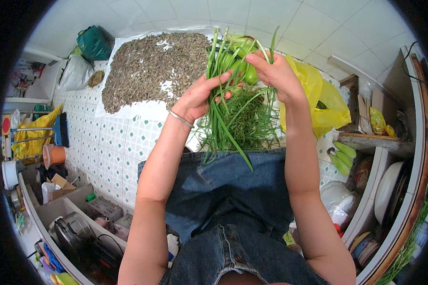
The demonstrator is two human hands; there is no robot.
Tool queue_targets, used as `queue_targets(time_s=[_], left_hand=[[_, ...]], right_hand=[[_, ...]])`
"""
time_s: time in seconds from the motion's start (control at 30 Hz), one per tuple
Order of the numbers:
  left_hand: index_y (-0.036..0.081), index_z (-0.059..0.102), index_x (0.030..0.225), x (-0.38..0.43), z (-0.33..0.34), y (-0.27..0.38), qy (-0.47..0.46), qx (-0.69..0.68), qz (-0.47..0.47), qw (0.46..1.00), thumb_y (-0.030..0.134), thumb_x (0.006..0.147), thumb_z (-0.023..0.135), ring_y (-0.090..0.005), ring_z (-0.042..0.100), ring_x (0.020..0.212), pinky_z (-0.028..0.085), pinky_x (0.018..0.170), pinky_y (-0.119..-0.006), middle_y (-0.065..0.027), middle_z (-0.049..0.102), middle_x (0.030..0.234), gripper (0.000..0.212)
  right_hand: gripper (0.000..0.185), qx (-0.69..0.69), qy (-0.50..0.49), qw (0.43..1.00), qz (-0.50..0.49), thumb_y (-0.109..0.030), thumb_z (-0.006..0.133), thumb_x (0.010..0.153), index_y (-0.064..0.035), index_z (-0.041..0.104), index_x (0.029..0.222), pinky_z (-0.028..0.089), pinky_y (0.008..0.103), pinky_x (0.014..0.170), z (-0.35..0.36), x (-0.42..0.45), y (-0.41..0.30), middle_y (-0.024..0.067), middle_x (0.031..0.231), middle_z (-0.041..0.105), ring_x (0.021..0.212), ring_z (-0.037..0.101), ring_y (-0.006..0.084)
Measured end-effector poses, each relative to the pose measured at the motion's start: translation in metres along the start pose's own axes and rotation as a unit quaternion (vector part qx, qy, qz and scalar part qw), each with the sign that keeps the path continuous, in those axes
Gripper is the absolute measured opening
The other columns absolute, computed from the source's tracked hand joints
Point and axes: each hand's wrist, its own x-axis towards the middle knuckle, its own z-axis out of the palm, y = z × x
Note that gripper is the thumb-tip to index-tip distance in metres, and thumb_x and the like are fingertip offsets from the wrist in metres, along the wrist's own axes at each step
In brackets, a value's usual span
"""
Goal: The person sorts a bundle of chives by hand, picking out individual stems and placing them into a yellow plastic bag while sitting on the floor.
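My left hand [201,94], with a bangle on its wrist, holds a bunch of long green leafy stalks [215,60]. The pale stem ends point up and away from me, and the leaves hang down towards my denim-covered lap [232,178]. Between the thumb and fingers of my right hand [276,73] are one or more thin stalks [273,42]; how many is hard to tell. Below both hands lies a tangled heap of thin green leaves [246,119]. Smooth green vegetables or fruits [250,75] show behind the stalks, partly hidden by them and by my fingers.
Striped seeds, seemingly sunflower seeds [153,64], cover a white sheet [146,108] on the tiled floor [110,139]. An open yellow plastic bag [328,107] stands right of the heap. Green bananas [342,158] lie near the right shelves. A broom [60,130] and orange pot [53,156] are at left.
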Motion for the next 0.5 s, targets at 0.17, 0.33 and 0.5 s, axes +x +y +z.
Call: queue_targets(time_s=[0.17, 0.33, 0.5], left_hand=[[0.005, 0.057, 0.113, 0.000, -0.002, 0.003, -0.020, 0.038, 0.002, 0.999, 0.028, 0.088, 0.057, -0.0076, 0.053, 0.063, 0.043, 0.051, -0.017, -0.0080, 0.064, 0.097, 0.034], [0.005, 0.057, 0.114, -0.003, 0.007, 0.004, 0.001, 0.041, 0.015, 0.999, 0.031, 0.087, 0.058, -0.0061, 0.052, 0.070, 0.038, 0.054, -0.017, -0.0020, 0.063, 0.094, 0.037], [0.007, 0.058, 0.112, 0.001, 0.014, 0.000, 0.028, 0.065, 0.032, 0.997, 0.033, 0.086, 0.059, -0.0058, 0.050, 0.071, 0.036, 0.053, -0.018, -0.0001, 0.062, 0.093, 0.037]], right_hand=[[0.021, 0.069, 0.005, 0.998, -0.008, -0.028, 0.056, 0.088, -0.0100, 0.053, 0.077, 0.018, 0.0205, 0.041, -0.019, -0.001, -0.007, -0.0098, 0.053, 0.032, 0.043, 0.025, 0.0019], [0.020, 0.030, -0.011, 0.999, -0.013, -0.027, 0.056, 0.088, -0.0100, 0.053, 0.078, 0.018, 0.0197, 0.040, -0.017, -0.003, -0.009, -0.0100, 0.053, 0.033, 0.043, 0.025, 0.0012], [0.018, 0.000, -0.049, 0.998, 0.027, -0.025, 0.057, 0.087, -0.0102, 0.053, 0.079, 0.017, 0.0186, 0.040, -0.003, -0.007, -0.007, -0.0106, 0.053, 0.033, 0.044, 0.024, 0.0000]])
